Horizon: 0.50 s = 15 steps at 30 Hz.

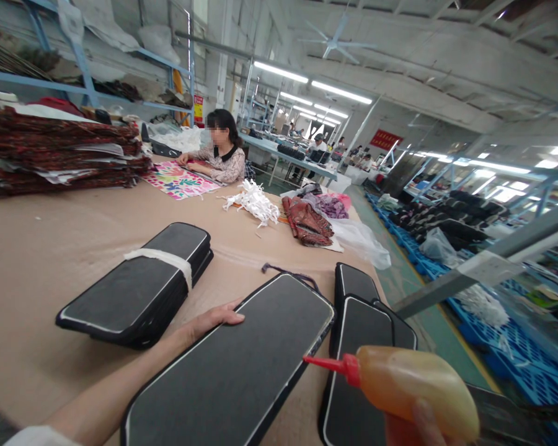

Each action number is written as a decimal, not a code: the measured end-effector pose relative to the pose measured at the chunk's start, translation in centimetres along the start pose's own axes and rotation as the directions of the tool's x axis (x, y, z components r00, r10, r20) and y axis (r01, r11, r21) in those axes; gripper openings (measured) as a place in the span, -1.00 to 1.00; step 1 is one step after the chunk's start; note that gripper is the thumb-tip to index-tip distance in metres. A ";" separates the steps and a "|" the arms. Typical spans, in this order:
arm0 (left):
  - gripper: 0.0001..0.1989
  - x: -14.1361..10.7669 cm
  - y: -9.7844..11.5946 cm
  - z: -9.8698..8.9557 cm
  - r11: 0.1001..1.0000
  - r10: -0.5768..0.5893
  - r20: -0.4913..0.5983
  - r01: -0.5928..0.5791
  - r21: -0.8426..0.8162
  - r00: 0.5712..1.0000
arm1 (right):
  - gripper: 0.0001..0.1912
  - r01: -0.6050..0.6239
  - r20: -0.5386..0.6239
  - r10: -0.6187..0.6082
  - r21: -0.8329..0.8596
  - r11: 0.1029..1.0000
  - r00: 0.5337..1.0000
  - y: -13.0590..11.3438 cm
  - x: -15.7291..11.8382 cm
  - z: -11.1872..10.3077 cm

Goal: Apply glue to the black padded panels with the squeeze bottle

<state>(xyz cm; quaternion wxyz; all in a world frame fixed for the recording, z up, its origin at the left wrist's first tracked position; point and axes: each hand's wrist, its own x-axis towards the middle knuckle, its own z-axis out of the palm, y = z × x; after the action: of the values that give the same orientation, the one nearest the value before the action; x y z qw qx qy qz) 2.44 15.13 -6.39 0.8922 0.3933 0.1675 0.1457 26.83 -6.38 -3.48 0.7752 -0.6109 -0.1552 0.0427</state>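
Observation:
My left hand (219, 318) grips the far left edge of a black panel (232, 365), with the thumb lying on its top face. The panel has cut corners and a thin white line just inside its dark rim. In my right hand (421, 427) is a squeeze bottle (409, 378) of amber liquid, partly cut off by the lower edge of the view. Its red pointed nozzle (328, 363) touches or nearly touches the panel's right rim. Similar black panels (360, 365) lie overlapping to the right, behind the bottle.
Left of my forearm, a stack of black panels (134, 291) is bound by a white band. The brown table (97, 217) also carries white strips (255, 203), folded reddish material (307, 220) and a tall pile of dark-red pieces (60, 148). A person (223, 152) works at the far side.

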 end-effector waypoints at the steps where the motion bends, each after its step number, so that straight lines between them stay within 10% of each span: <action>1: -0.35 0.1 0.0 0.0 1.000 0.002 -0.006 -0.002 0.001 1.000 | -0.40 -0.010 0.020 0.010 0.009 1.000 1.000 0.0 0.0 0.0; 15: -0.42 1.1 0.0 0.2 0.999 0.032 -0.009 -0.032 -0.012 0.999 | -0.44 0.051 -0.007 -0.051 -0.047 0.998 0.999 1.2 0.3 -1.4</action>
<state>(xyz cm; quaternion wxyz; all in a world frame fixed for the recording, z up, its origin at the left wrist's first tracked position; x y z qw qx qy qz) 3.48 15.47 -6.44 0.8913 0.3900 0.1642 0.1626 27.71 -7.26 -4.86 0.7621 -0.6249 -0.1687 0.0168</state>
